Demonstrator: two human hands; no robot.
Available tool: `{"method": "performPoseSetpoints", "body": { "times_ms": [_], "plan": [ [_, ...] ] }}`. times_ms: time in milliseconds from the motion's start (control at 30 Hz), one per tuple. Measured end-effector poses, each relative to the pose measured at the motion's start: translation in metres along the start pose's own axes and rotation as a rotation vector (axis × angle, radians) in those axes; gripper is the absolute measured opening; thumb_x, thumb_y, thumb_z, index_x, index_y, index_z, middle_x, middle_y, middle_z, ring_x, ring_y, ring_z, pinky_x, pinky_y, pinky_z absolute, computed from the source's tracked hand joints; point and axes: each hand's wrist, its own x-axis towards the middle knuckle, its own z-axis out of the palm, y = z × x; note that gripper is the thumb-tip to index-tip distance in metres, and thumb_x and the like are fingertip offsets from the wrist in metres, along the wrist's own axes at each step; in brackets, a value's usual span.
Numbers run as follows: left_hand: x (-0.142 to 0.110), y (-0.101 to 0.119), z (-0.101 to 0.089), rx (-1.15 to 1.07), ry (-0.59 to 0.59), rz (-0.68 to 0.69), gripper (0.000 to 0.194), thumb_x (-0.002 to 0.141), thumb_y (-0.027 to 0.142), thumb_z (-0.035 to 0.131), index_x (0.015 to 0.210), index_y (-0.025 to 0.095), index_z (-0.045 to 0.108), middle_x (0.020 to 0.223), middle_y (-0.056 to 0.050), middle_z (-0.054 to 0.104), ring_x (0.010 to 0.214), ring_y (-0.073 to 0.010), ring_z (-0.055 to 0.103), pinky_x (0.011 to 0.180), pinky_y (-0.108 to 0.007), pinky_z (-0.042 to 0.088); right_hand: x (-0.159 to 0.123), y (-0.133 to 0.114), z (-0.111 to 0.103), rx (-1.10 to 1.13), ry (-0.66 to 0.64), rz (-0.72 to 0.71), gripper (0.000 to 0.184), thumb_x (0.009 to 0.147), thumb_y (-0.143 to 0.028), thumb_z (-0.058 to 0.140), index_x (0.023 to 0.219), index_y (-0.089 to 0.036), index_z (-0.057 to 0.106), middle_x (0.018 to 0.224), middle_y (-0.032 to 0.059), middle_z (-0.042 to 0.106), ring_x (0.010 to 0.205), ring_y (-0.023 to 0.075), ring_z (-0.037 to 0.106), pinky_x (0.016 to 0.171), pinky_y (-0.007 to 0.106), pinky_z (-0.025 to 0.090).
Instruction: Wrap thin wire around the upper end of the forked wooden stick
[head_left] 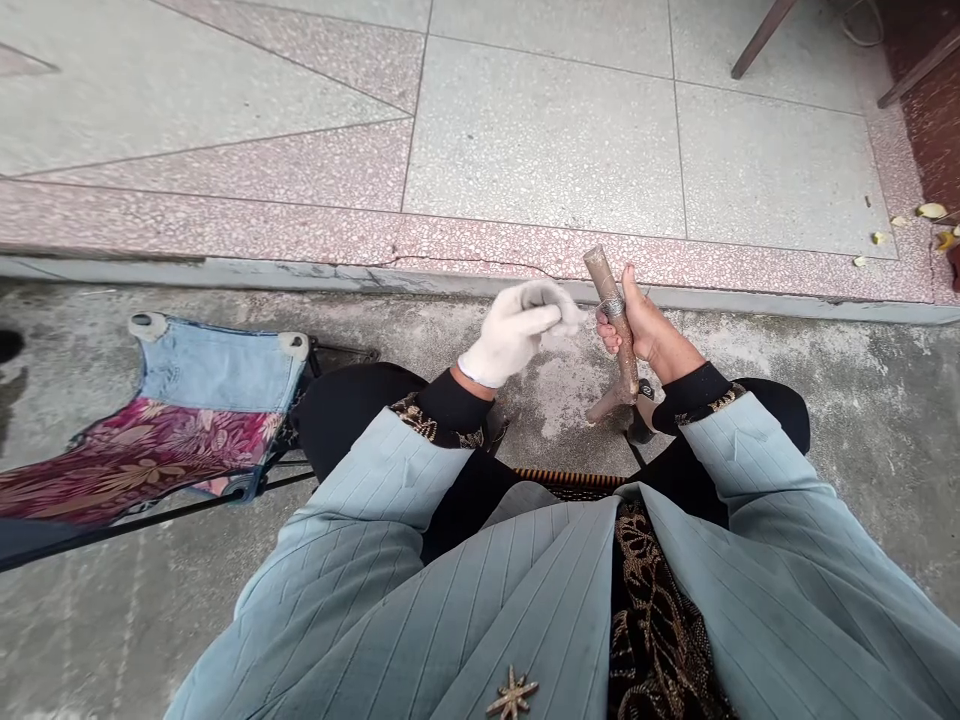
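Note:
My right hand (pixel 637 325), bare, is wrapped round a forked piece of wooden branch (pixel 600 268). The branch leans, its cut end pointing up and left and its fork toward me. Silvery thin wire (pixel 613 306) is wound in a band round it, just by my fingers. On my left hand (pixel 525 322) is a white knitted glove; its fingers are curled and pinched close to the branch, where a fine loose strand of the wire runs toward the fingertips. The exact grip on that strand is too small to see clearly.
To the left stands a low folding chair (pixel 217 365) with denim and flowered cloth. A raised terrazzo step (pixel 480 240) crosses ahead, its edge just beyond my hands. Thin furniture legs (pixel 761 40) stand at the upper right. Yellow leaves (pixel 931 211) lie near the right edge.

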Motion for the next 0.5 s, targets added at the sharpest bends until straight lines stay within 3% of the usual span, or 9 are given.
{"method": "performPoseSetpoints", "body": {
  "times_ms": [67, 133, 233, 367, 500],
  "plan": [
    [0.002, 0.012, -0.007, -0.029, -0.133, -0.166, 0.021, 0.080, 0.035, 0.064, 0.078, 0.015, 0.071, 0.062, -0.003, 0.062, 0.051, -0.0114, 0.052, 0.052, -0.026, 0.044, 0.003, 0.002, -0.004, 0.012, 0.005, 0.010, 0.071, 0.076, -0.093, 0.034, 0.076, -0.024, 0.049, 0.048, -0.0036, 0.033, 0.037, 0.0114, 0.029, 0.034, 0.027, 0.029],
    [0.006, 0.021, -0.014, 0.076, -0.307, -0.312, 0.018, 0.077, 0.031, 0.067, 0.082, 0.015, 0.074, 0.064, -0.002, 0.064, 0.047, -0.0081, 0.048, 0.046, -0.022, 0.037, 0.006, 0.005, -0.007, 0.027, 0.037, 0.007, 0.071, 0.076, -0.094, 0.034, 0.076, -0.024, 0.049, 0.048, -0.0033, 0.034, 0.038, 0.0114, 0.030, 0.034, 0.027, 0.029],
    [0.009, 0.023, -0.021, 0.152, -0.454, -0.406, 0.023, 0.076, 0.032, 0.070, 0.094, 0.018, 0.076, 0.069, -0.001, 0.067, 0.046, -0.0065, 0.049, 0.044, -0.019, 0.035, 0.010, 0.010, -0.010, 0.029, 0.065, 0.004, 0.071, 0.075, -0.094, 0.035, 0.075, -0.024, 0.047, 0.049, -0.0026, 0.036, 0.038, 0.0111, 0.030, 0.034, 0.027, 0.029],
    [0.005, 0.012, -0.021, -0.015, -0.363, -0.399, 0.039, 0.077, 0.037, 0.072, 0.110, 0.016, 0.073, 0.072, -0.006, 0.071, 0.045, -0.0082, 0.051, 0.043, -0.021, 0.039, 0.012, 0.015, -0.010, -0.005, 0.057, -0.021, 0.069, 0.076, -0.093, 0.039, 0.075, -0.024, 0.047, 0.050, -0.0027, 0.038, 0.038, 0.0101, 0.032, 0.035, 0.026, 0.029],
    [-0.001, 0.003, -0.020, -0.081, -0.143, -0.268, 0.041, 0.082, 0.037, 0.065, 0.120, 0.022, 0.068, 0.105, -0.013, 0.074, 0.046, -0.0062, 0.050, 0.045, -0.023, 0.045, 0.015, 0.016, -0.010, -0.027, 0.043, 0.008, 0.069, 0.075, -0.092, 0.041, 0.075, -0.024, 0.047, 0.049, -0.0023, 0.040, 0.036, 0.0098, 0.031, 0.034, 0.026, 0.029]
  ]
}}
